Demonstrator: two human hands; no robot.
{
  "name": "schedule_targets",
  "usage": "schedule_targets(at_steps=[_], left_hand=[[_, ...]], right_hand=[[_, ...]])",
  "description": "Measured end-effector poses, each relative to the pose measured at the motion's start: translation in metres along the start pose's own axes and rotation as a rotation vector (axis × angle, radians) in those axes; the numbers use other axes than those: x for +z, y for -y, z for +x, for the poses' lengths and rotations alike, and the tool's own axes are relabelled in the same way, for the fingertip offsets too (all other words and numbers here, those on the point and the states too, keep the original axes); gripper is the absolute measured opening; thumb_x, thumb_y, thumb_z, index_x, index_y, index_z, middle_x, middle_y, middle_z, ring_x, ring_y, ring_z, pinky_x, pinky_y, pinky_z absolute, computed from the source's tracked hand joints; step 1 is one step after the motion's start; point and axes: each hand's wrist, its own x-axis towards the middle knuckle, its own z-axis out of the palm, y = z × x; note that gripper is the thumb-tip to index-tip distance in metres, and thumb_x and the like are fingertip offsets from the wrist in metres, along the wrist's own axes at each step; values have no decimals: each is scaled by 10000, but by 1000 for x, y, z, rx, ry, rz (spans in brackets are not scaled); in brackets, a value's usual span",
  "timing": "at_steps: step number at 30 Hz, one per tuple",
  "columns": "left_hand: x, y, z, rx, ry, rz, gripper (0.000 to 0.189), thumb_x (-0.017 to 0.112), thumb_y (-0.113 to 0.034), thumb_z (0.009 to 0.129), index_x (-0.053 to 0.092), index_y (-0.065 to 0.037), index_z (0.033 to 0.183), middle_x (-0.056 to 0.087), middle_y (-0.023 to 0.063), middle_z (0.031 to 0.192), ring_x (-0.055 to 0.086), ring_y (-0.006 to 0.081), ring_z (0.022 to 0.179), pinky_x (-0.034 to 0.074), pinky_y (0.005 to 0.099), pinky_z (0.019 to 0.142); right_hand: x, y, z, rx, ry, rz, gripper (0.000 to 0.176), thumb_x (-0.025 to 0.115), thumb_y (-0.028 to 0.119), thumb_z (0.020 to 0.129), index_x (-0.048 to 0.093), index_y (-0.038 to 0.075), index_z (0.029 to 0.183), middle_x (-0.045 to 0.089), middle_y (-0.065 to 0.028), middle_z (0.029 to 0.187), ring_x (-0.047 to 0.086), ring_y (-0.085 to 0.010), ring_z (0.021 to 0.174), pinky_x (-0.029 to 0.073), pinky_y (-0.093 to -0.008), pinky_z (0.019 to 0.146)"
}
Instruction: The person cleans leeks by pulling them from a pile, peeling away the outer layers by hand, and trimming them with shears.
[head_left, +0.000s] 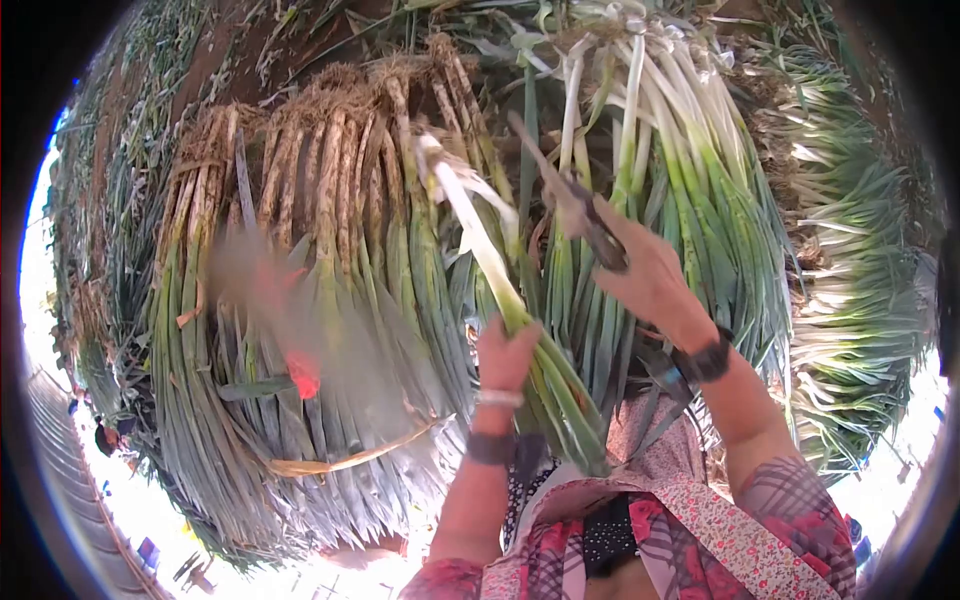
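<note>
My left hand [505,355] is closed round the green part of a leek [482,240], below its white stem. The leek slants up and left, with a loose pale strip of outer layer hanging beside the stem and its leaves running down toward my lap. My right hand [648,272] grips a knife [548,168], its long blade pointing up and left, apart from the held leek. Left of my hands lies a heap of leeks [330,190] with brown, soil-covered roots and stems. On the right, behind the knife, lie leeks with clean white stems [690,120].
A long row of leeks [840,250] is stacked along the far right. Leaf scraps [130,200] cover the ground at the left. A yellowed leaf [350,460] lies over the heap's front. A hazy smear blurs part of the left heap, with a red patch [302,372] in it.
</note>
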Motion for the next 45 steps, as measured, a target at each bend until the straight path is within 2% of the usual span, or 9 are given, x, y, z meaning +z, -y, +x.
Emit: schedule_targets(at_steps=[3,6,16,19,24,31,40,43,45], left_hand=[[1,16,90,228,-98,340,428,703,-313,720,592,31,948,640,239,851,616,407,798,484,454,728],[11,4,114,114,-127,654,427,725,-291,683,625,23,955,649,226,847,636,364,799,498,411,699],[13,17,78,-109,-86,826,430,651,-288,724,536,15,1006,631,268,928,612,433,869,486,495,776],[15,18,69,-139,-119,843,468,657,-291,733,495,23,1040,632,269,919,611,439,871,484,502,780],[12,36,73,-136,-178,777,553,676,-294,717,424,58,1062,624,287,912,608,453,867,485,500,789],[11,44,47,-160,-105,669,560,715,-310,669,460,-62,1102,643,239,904,613,433,853,488,489,740],[0,58,29,-85,-44,425,592,719,-255,688,475,8,1159,642,241,942,620,394,889,487,432,790],[-4,60,27,-108,-37,329,560,722,-218,688,486,10,1141,651,195,893,644,330,823,500,394,755],[-7,56,23,-79,26,41,479,707,-142,705,503,-6,1116,634,110,838,629,222,751,504,328,705]], right_hand=[[-25,7,-44,-65,248,-68,757,630,228,671,378,135,1379,557,-159,829,570,-367,762,445,-453,682],[-23,7,-68,-64,508,-128,759,645,229,666,385,138,1373,561,-158,835,574,-360,740,443,-445,657],[37,-16,-6,-10,351,-115,668,592,189,666,436,97,1309,598,-178,787,590,-384,759,467,-458,684],[17,-6,-30,-26,449,-52,688,605,201,657,432,93,1314,602,-180,786,594,-382,753,468,-461,674],[4,-12,-88,-75,606,-72,713,625,230,654,422,94,1324,600,-175,801,592,-379,762,466,-466,677],[48,-18,-19,-70,442,-37,714,629,231,666,414,108,1335,599,-174,833,588,-373,807,460,-454,697],[98,-13,64,-156,351,-140,697,617,199,667,413,85,1324,629,-176,849,603,-363,819,467,-455,706],[108,-10,76,-104,370,-102,690,622,194,649,436,90,1305,610,-203,874,578,-395,828,447,-469,714],[105,-9,71,-67,377,-71,690,623,199,652,439,82,1306,610,-207,881,577,-394,837,451,-456,726]])
